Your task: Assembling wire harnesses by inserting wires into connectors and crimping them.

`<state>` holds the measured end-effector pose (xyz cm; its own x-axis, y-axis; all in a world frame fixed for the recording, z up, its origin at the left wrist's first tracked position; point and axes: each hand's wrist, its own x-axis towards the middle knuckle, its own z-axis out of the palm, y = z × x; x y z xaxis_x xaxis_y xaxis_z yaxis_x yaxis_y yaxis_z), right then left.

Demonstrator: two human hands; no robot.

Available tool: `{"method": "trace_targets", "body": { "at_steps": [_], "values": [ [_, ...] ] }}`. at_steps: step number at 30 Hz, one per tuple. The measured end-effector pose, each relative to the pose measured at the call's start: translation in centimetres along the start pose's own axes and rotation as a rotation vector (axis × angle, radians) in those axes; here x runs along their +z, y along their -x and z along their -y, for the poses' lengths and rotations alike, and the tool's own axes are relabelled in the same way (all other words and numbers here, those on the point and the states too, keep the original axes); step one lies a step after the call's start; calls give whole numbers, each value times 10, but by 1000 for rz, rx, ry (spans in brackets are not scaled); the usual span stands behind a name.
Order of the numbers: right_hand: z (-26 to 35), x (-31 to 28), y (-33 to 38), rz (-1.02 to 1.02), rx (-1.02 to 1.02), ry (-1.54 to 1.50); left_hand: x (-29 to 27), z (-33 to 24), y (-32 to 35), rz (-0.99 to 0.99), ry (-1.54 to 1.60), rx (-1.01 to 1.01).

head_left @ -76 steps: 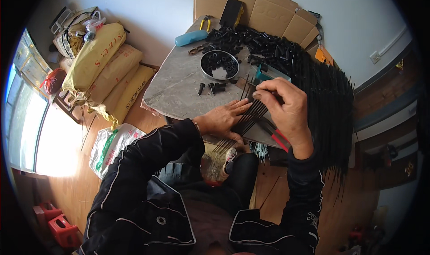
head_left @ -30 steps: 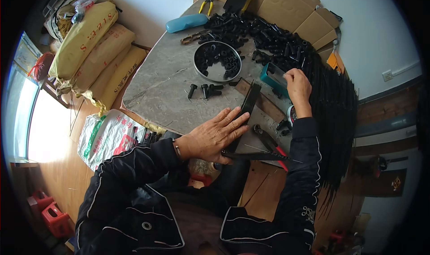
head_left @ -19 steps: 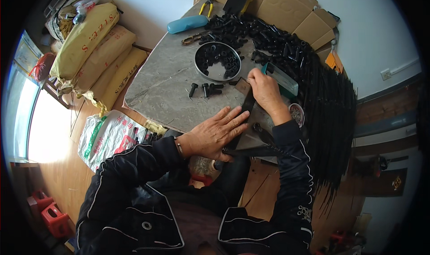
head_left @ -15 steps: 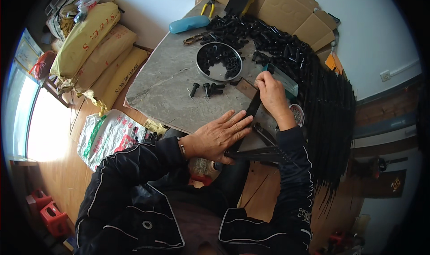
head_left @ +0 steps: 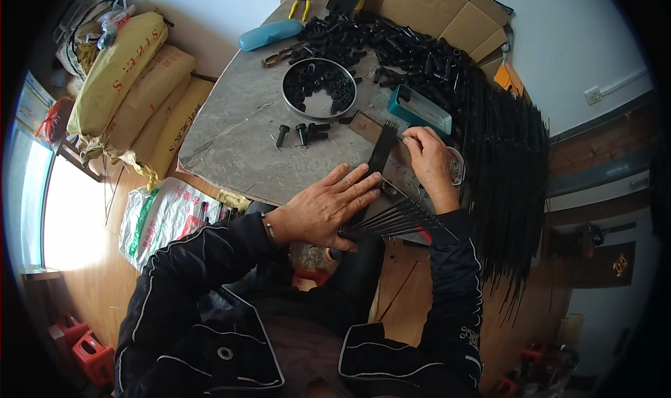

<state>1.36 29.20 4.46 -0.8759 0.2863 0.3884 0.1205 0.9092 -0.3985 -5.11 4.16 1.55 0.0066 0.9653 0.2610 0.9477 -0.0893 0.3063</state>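
My left hand (head_left: 325, 206) lies flat, fingers spread, across a row of thin black metal rods (head_left: 383, 146). Their far ends sit close together on a brown wooden board (head_left: 365, 127) at the table's near right part. More black rods (head_left: 398, 218) fan out from beside my left palm toward my right forearm. My right hand (head_left: 428, 162) is just right of the row's far ends, thumb and forefinger pinched together; what they hold, if anything, is too small to make out. A teal tin (head_left: 398, 108) stands just beyond it, and a white dish of small bits (head_left: 456, 166) is beside its wrist.
A round metal bowl (head_left: 285, 99) holds black rings. Several black plastic fittings (head_left: 302, 134) lie before it, with a large heap (head_left: 426, 55) behind. Long black rods (head_left: 507, 188) hang over the right edge. A blue case (head_left: 271, 34) and yellow-handled pliers (head_left: 300, 5) lie far left.
My right hand has drawn back from the rods' far ends, uncovering them and the teal tin. The rods by my right forearm now spread wider. The whole view has shifted slightly.
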Motion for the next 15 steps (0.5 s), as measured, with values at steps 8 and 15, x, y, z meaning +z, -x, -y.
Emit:
{"method": "trace_targets", "body": {
  "at_steps": [8, 15],
  "values": [
    [-9, 11, -5, -45, 1, -91, 0, 0, -1, -28, 33, 10],
    [-9, 12, -3, -66, 8, -95, 0, 1, -1, -21, 32, 5]
  ]
}}
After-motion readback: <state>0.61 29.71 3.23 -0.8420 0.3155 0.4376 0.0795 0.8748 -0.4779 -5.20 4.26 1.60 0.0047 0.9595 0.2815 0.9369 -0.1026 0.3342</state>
